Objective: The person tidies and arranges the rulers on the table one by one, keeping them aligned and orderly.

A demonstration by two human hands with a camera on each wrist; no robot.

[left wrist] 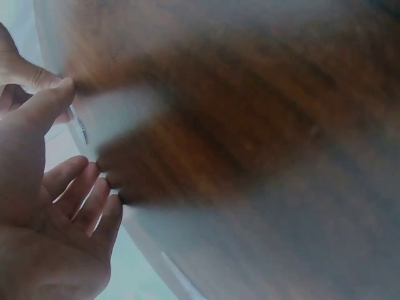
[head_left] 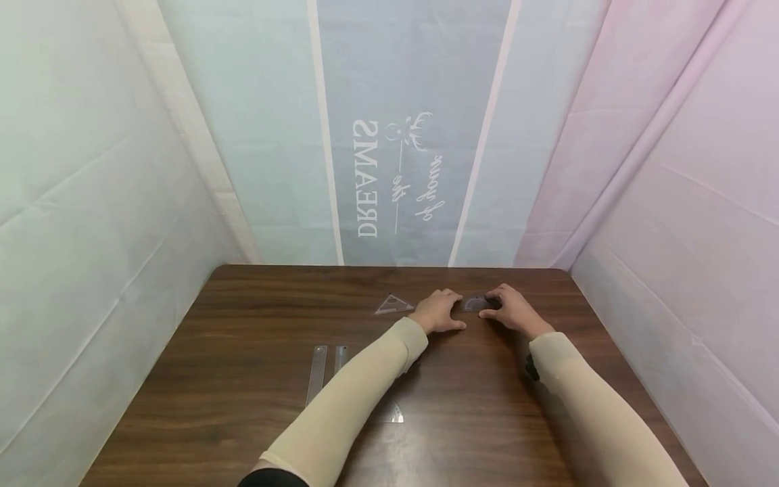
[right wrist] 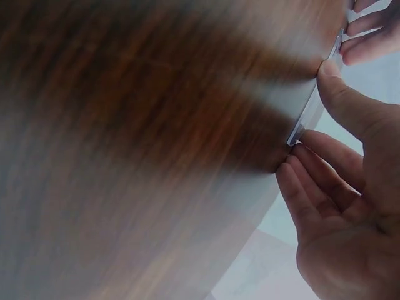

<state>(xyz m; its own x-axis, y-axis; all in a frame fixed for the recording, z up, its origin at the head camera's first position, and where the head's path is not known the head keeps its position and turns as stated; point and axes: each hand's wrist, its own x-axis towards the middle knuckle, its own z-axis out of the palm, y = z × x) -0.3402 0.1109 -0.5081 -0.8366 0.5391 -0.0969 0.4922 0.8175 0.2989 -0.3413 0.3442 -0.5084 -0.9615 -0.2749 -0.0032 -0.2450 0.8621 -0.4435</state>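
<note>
A small clear protractor (head_left: 475,304) lies near the back of the table, between the two hands. My right hand (head_left: 514,311) holds it at its right end, thumb on the near side and fingers on the far side. In the right wrist view the protractor (right wrist: 307,112) shows edge-on, as a thin strip between thumb and index finger. My left hand (head_left: 439,311) is just left of it, fingers loosely extended and thumb spread apart. Beyond that hand, to the left, lies a clear set square (head_left: 394,306).
Two straight rulers, one clear (head_left: 317,375) and one greyish (head_left: 341,357), lie side by side left of my left forearm. Partly covered by that forearm is another clear, scaled piece (head_left: 394,411). Fabric walls (head_left: 389,250) stand behind and beside the brown table (head_left: 243,325).
</note>
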